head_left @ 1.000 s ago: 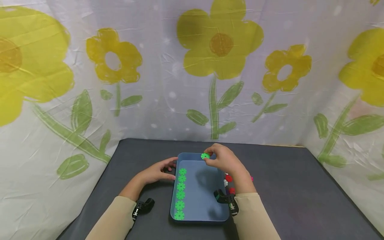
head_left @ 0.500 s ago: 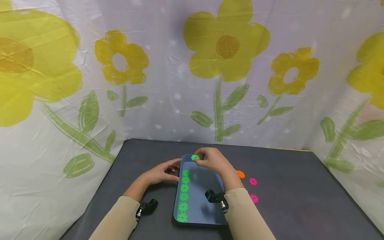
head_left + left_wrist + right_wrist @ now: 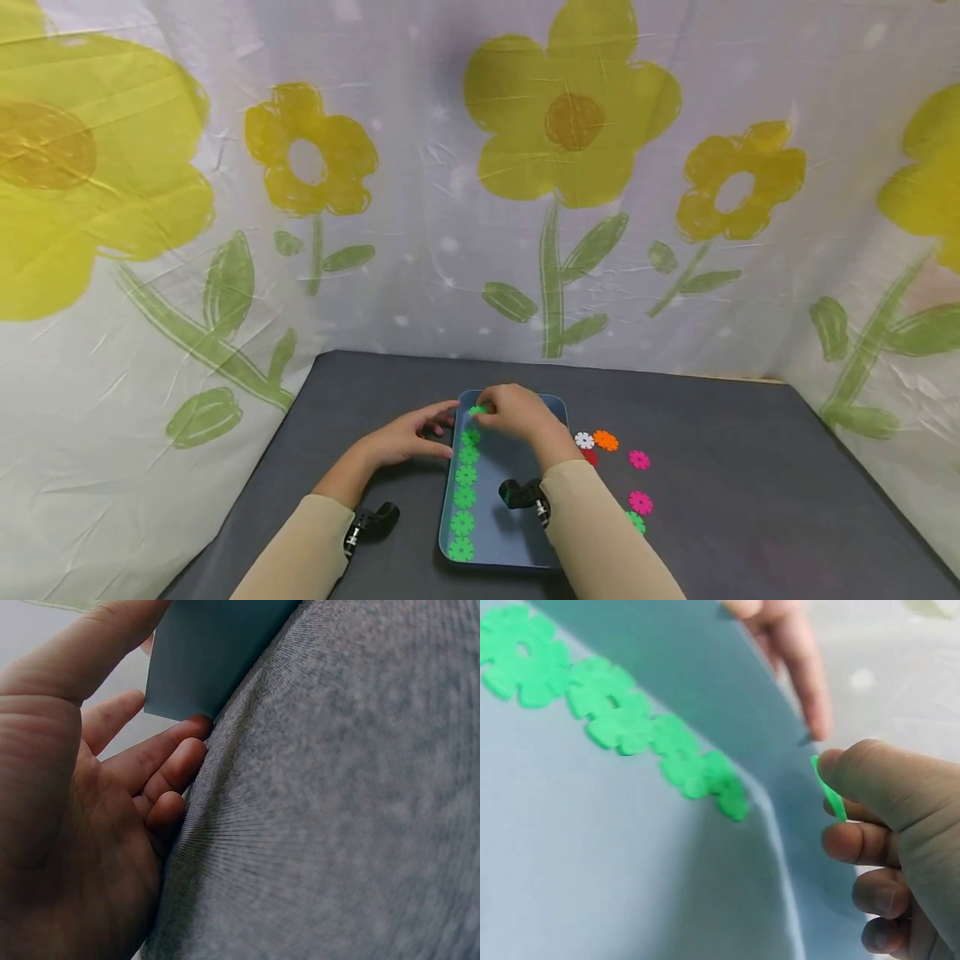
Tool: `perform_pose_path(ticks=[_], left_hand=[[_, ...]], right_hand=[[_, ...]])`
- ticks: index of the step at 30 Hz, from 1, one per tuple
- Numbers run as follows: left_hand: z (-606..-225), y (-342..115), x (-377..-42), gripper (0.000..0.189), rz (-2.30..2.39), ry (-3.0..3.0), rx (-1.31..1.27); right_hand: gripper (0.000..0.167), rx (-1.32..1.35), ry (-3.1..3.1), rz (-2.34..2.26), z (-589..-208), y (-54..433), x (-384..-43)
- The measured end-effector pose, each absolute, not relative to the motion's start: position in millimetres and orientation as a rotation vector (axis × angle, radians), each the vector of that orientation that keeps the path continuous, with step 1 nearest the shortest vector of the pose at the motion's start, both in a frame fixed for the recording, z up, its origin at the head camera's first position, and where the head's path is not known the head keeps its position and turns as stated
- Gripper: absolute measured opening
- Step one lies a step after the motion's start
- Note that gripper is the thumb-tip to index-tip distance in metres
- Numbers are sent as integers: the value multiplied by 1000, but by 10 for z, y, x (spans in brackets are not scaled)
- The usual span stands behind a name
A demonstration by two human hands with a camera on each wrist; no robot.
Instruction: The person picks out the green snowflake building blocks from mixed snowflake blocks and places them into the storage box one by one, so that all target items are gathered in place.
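A bright green, flower-shaped, plastic-looking piece (image 3: 477, 410) is pinched in our right hand (image 3: 519, 414), at the far left corner of a blue rectangular tray (image 3: 504, 542). Six matching green pieces (image 3: 466, 475) already line the tray's left edge, so we judge that row nearly filled. Our left hand (image 3: 408, 435), fingers loosely spread, rests at that edge. Beyond the right edge, another green piece (image 3: 636, 522) and pink (image 3: 639, 460), orange (image 3: 606, 441), white (image 3: 584, 440) and red pieces (image 3: 590, 457) lie unplaced on the dark grey counter (image 3: 720, 475).

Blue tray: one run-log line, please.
right hand: pinches green piece at far-left corner of blue tray | left hand: at tray's left wall
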State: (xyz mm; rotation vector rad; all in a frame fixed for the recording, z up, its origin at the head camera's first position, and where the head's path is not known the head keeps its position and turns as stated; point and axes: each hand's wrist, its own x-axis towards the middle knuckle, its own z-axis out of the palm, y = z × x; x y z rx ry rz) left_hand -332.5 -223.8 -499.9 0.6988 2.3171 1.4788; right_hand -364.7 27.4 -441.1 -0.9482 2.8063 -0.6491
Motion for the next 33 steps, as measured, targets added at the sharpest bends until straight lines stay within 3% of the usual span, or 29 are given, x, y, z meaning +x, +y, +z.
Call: perform_pose_path(ticks=[15, 33], left_hand=[[-4992, -2240, -3314, 85, 1454, 2346, 713], [-5003, -2229, -3320, 85, 1454, 2346, 703]], right_hand=[[31, -881, 2912, -472, -4741, 86, -3712], [35, -845, 2759, -686, -4293, 530, -3379]])
